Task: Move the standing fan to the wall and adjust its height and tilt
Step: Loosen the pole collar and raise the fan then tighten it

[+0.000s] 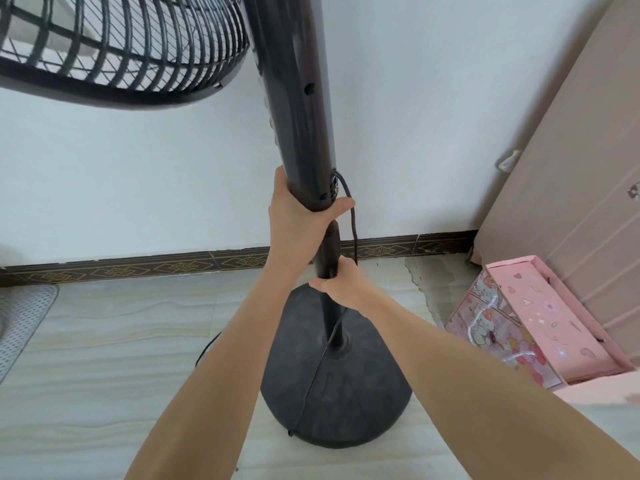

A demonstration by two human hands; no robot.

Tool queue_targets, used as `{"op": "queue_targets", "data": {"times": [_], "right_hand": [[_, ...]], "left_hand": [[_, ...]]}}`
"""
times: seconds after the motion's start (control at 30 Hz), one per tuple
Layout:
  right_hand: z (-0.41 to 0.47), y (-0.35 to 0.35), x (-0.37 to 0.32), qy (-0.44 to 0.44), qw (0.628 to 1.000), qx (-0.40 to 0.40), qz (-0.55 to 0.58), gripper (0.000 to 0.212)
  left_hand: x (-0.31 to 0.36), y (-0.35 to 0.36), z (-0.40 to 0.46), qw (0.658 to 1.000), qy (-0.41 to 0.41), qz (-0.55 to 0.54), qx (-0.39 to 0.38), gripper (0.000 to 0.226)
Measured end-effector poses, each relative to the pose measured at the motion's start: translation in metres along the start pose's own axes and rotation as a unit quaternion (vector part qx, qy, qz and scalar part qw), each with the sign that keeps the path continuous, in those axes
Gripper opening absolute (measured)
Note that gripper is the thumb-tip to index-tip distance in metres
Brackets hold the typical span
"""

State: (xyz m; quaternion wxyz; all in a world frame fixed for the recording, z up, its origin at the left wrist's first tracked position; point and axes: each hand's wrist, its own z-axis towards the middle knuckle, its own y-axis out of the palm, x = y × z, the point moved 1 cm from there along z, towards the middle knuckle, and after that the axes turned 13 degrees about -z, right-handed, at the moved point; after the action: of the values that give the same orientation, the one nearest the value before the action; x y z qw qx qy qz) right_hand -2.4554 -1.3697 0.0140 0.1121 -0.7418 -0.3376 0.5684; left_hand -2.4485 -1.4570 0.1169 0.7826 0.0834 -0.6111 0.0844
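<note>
A black standing fan stands on the tiled floor close to the white wall (415,116). Its thick upper column (298,109) rises through the middle of the view, and its round grille (114,46) fills the top left. My left hand (298,216) is wrapped around the bottom end of the thick column. Lower down, my right hand (341,284) grips the thin pole just under the collar. The round base (346,393) rests flat on the floor. A black power cord (353,230) hangs from the column and runs across the base.
A dark patterned skirting (138,268) runs along the foot of the wall. A pink cartoon-printed box (540,327) lies on the floor at the right, against a pinkish cabinet (571,168). A perforated grey mat (20,320) lies at the left edge.
</note>
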Motion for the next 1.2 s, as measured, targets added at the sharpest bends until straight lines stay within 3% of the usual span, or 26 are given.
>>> {"op": "queue_targets", "data": {"times": [0.53, 0.63, 0.73, 0.8, 0.87, 0.97, 1.03, 1.1, 1.2], "right_hand": [[-0.005, -0.002, 0.004, 0.008, 1.0, 0.014, -0.018, 0.021], [-0.007, -0.004, 0.009, 0.047, 0.988, -0.016, -0.144, 0.033], [-0.011, -0.012, 0.012, 0.048, 0.921, -0.086, -0.378, 0.036], [-0.014, -0.019, 0.003, 0.032, 0.895, -0.092, -0.434, 0.035], [-0.014, -0.027, -0.005, 0.021, 0.908, -0.067, -0.412, 0.038], [-0.016, -0.043, -0.019, 0.057, 0.974, -0.045, -0.217, 0.058], [-0.02, -0.051, -0.033, 0.047, 0.993, -0.032, -0.102, 0.07], [-0.025, -0.055, -0.046, 0.008, 0.996, 0.032, -0.081, 0.066], [-0.027, -0.053, -0.055, -0.036, 0.984, 0.129, -0.121, 0.041]], "left_hand": [[0.08, -0.003, 0.034, 0.997, 0.058, 0.014, -0.043, 0.066], [0.081, -0.002, 0.036, 0.996, 0.055, 0.017, -0.063, 0.07], [0.082, 0.001, 0.036, 0.996, 0.056, 0.019, -0.068, 0.071], [0.082, 0.002, 0.036, 0.996, 0.054, 0.023, -0.069, 0.068], [0.082, 0.002, 0.037, 0.996, 0.053, 0.026, -0.068, 0.066], [0.081, 0.001, 0.037, 0.996, 0.051, 0.029, -0.064, 0.065], [0.082, 0.001, 0.037, 0.996, 0.052, 0.032, -0.059, 0.067], [0.083, 0.002, 0.037, 0.996, 0.053, 0.035, -0.058, 0.069], [0.079, 0.002, 0.035, 0.997, 0.047, 0.04, -0.055, 0.069]]}}
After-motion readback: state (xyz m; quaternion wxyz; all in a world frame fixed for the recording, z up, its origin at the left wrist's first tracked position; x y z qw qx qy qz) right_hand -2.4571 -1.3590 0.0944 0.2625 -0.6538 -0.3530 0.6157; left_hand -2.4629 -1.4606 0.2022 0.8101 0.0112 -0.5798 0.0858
